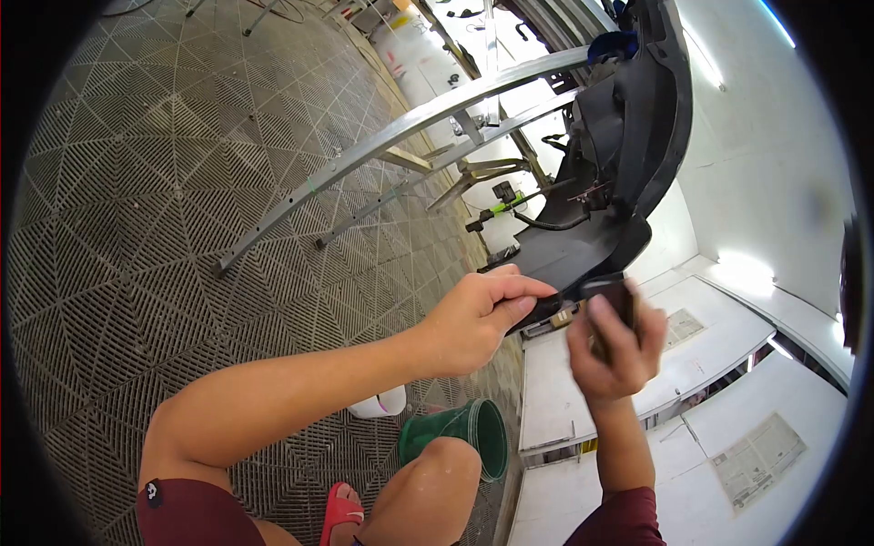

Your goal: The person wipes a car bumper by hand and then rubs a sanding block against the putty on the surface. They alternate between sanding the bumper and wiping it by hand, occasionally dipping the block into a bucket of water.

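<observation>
A black plastic car bumper (669, 100) rests on a metal stand, its hollow inner side facing me. Thumb and forefinger of my left hand (478, 318) pinch the bumper's near lower edge. Just right of it, my right hand (619, 350) is wrapped round a dark flat block (612, 298), slightly blurred, held up against the same end of the bumper. The block's underside is hidden.
The stand's curved metal rail (382, 136) reaches over the ribbed floor mat (164, 209). Near my knee stand a green bucket (482, 437) and a white container (378, 402). White panels (692, 364) with taped newspaper (756, 460) line the right side.
</observation>
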Tool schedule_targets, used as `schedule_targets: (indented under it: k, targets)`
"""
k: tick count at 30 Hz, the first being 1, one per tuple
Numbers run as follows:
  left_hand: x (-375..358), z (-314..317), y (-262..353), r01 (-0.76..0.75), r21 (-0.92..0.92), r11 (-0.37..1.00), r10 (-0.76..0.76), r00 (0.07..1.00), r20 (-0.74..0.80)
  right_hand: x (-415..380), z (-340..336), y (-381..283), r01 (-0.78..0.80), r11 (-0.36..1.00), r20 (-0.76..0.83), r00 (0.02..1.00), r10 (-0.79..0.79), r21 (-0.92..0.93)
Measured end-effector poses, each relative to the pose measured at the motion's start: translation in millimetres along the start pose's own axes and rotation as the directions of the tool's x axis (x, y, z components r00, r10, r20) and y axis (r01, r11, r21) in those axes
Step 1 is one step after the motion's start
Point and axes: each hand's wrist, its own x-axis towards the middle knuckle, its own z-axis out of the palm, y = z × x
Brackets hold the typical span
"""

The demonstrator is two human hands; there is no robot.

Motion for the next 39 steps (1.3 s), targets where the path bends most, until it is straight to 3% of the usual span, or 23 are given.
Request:
schedule_targets:
  k: [3, 6, 7, 8, 10, 12, 14, 16, 17, 18, 20, 21, 22, 24, 26, 28, 30, 32, 34, 37, 39]
  targets:
    - [3.0, -5.9, 5.4, -0.007, 0.038, 0.999, 0.007, 1.0, 0.007, 4.1, -3.3, -7.9, 0.16, 0.984, 0.159, 0.972, -0.17, 0.075]
    - [1.7, -4.9, 6.3, 0.001, 0.055, 0.999, -0.001, 1.0, 0.003, 4.3, 0.8, 12.2, -0.093, 0.995, -0.058, 0.994, 0.091, -0.024]
    - [2.2, -2.9, 7.8, 0.015, 0.048, 0.999, -0.015, 1.0, 0.008, 0.5, -1.4, 5.2, 0.018, 0.995, 0.0, 1.0, -0.019, -0.095]
    - [1.9, -2.0, 4.5, 0.01, 0.054, 0.999, -0.011, 1.0, 0.019, -5.9, 2.5, -5.5, 0.127, 0.992, 0.064, 0.99, -0.128, 0.029]
    - [2.1, -4.2, 1.8, -0.055, 0.022, 0.998, 0.055, 0.998, -0.03, -5.2, -1.5, -9.1, 0.169, 0.981, 0.17, 0.968, -0.183, 0.093]
    - [2.6, -5.4, 7.0, -0.029, 0.067, 0.997, 0.029, 1.0, 0.001, 8.6, 2.5, 10.4, 0.041, 0.998, -0.005, 0.999, -0.042, -0.047]
    - [0.1, -0.5, 8.8, -0.002, 0.096, 0.995, -0.001, 1.0, 0.029, 10.6, 4.2, 3.1, -0.027, 0.998, -0.045, 0.999, 0.025, -0.05]
    - [0.9, -4.9, 2.1, 0.021, 0.045, 0.999, -0.02, 1.0, -0.02, 5.3, -2.0, -23.0, 0.11, 0.992, 0.167, 0.979, -0.119, 0.058]
    - [0.2, -5.9, -0.8, 0.005, 0.035, 0.999, -0.004, 1.0, -0.026, 10.2, -2.5, -16.7, 0.103, 0.99, 0.187, 0.975, -0.119, 0.093]
    - [3.2, -7.4, 2.0, 0.001, 0.049, 0.999, 0.0, 1.0, -0.01, 17.3, 2.1, -4.6, 0.096, 0.992, 0.171, 0.979, -0.109, 0.08]
    - [3.7, -2.9, 4.3, -0.06, 0.131, 0.989, 0.059, 0.998, 0.011, 28.6, 8.4, 20.1, -0.123, 0.992, -0.106, 0.987, 0.123, 0.008]
    - [1.9, -1.3, 3.5, -0.06, 0.131, 0.99, 0.057, 0.998, 0.022, 28.1, 11.1, 16.9, -0.125, 0.992, -0.151, 0.981, 0.123, -0.009]
    - [0.5, -2.1, 3.1, -0.001, 0.099, 0.995, 0.0, 1.0, 0.006, 27.5, 6.7, 4.7, -0.029, 1.0, -0.052, 0.998, 0.028, -0.001]
    - [1.1, -5.3, 7.9, 0.036, 0.091, 0.995, -0.037, 0.999, 0.005, 17.0, 3.2, -11.4, -0.01, 0.995, 0.085, 0.996, 0.002, 0.1]
    - [1.8, -4.0, 9.8, 0.023, 0.131, 0.991, -0.025, 1.0, 0.017, 36.1, 7.3, 9.3, 0.027, 0.999, 0.015, 1.0, -0.027, 0.017]
    - [0.8, -0.9, 3.5, 0.011, 0.142, 0.99, -0.016, 0.999, 0.032, 45.9, 11.2, 21.7, -0.129, 0.979, -0.181, 0.978, 0.099, -0.158]
    - [-0.1, -1.5, 0.4, 0.072, 0.01, 0.997, -0.072, 0.997, -0.01, 30.7, 3.3, -3.6, -0.136, 0.97, -0.156, 0.982, 0.105, -0.204]
    - [-3.4, -4.4, 5.9, 0.065, 0.058, 0.996, -0.065, 0.998, 0.007, 10.8, 0.4, -23.1, -0.119, 0.99, 0.009, 0.993, 0.12, -0.081]
    - [0.6, -5.4, 10.2, 0.073, 0.109, 0.991, -0.077, 0.997, 0.025, 26.7, 4.6, -2.6, -0.104, 0.988, -0.045, 0.994, 0.1, -0.116]
    - [0.1, 0.8, 10.0, 0.04, 0.131, 0.991, -0.044, 0.999, 0.023, 43.0, 9.4, 13.9, -0.221, 0.945, -0.197, 0.965, 0.175, -0.241]
    - [-0.1, -2.5, 5.6, 0.074, 0.075, 0.994, -0.074, 0.997, 0.002, 17.6, 5.1, -17.1, -0.219, 0.961, -0.132, 0.971, 0.198, -0.17]
